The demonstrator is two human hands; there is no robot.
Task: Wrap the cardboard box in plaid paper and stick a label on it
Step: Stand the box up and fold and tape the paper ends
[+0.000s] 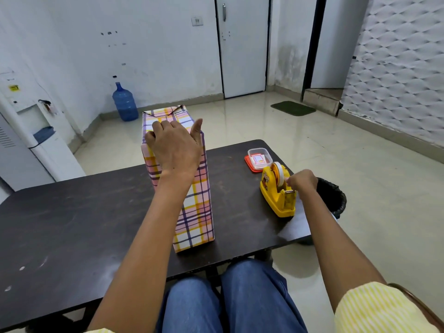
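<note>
Fingers [291,180], right hand [303,180], pinch dispenser tape [279,173]; left hand [175,147] grips box [195,212].

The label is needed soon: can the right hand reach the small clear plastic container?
Probably yes: the right hand pinches white tape at the yellow plastic tape dispenser, and the small clear plastic container stands just beyond it, with nothing between.

Standing upright mid-counter [72,212] as a tall rectangular cardboard box [194,212], sheathed in pink, yellow and purple plaid paper [189,234]. Showing triangular folded flaps at the far top edge. Resting under the pressing left hand [176,147]. Lying well apart to the right, inside a small clear tub [260,149]: white, red-printed label [258,159].
</note>
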